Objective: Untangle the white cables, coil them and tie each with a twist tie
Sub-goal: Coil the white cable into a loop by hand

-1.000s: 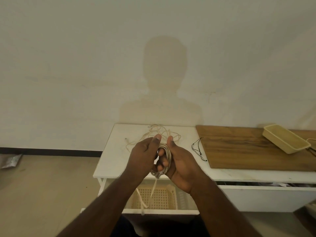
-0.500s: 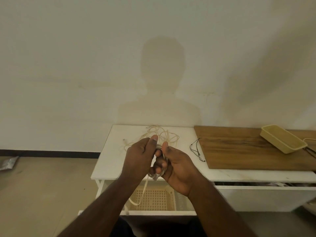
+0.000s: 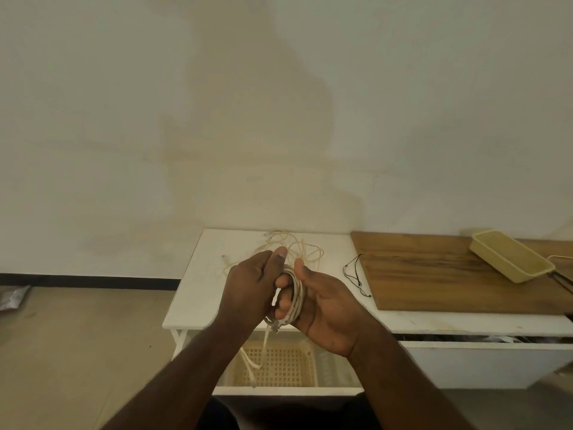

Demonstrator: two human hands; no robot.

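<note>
Up close in the head view, we hold a coiled white cable above the front edge of the desk. Our right hand grips the coil, fingers curled through its loops and thumb raised; our left hand is curled against the coil's left side, thumb up, pinching it. A loose cable end hangs from the coil toward the yellow basket beneath the desk. Behind the hands, on the desk, lies a tangle of cables. Right of them rest black twist ties, a wooden board and a yellow tray.
</note>
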